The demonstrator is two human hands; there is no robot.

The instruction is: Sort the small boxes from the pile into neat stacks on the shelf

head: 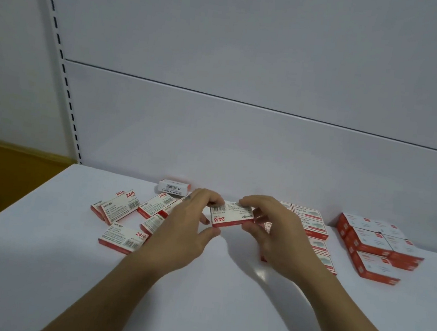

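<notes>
Judging progress from the largest thing down, the white shelf (pixel 39 268) carries everything, and the sorting looks roughly half done. Take the box in the hands as the centre of the dial.

The finished part lies toward 3 o'clock. Well out to the right is a block of red-and-white stacks (pixel 373 249), squared up several layers deep. Nearer in is a row of boxes (pixel 313 226) laid edge to edge, partly hidden behind the right hand.

Toward 9 o'clock lies the loose pile (pixel 126 209). Its boxes lie flat at mixed angles, and some overlap. I count about seven, though the left hand covers part of the pile, so there may be more. These are what remains to be sorted.

The left hand (pixel 184 226) and the right hand (pixel 275 225) meet over the middle of the shelf. Each pinches one end of a single small box (pixel 231 215) between thumb and fingertips. The box seems lifted clear of the shelf. Its label faces up, with "24/6" reading upside down to the camera. It hangs just beside the left edge of the row but is not yet set on it. My guess is that it is being squared up before it joins that row.

Smallest of all, a lone box (pixel 174 187) sits at about 11 o'clock near the back panel, apart from the pile and also unsorted.
</notes>
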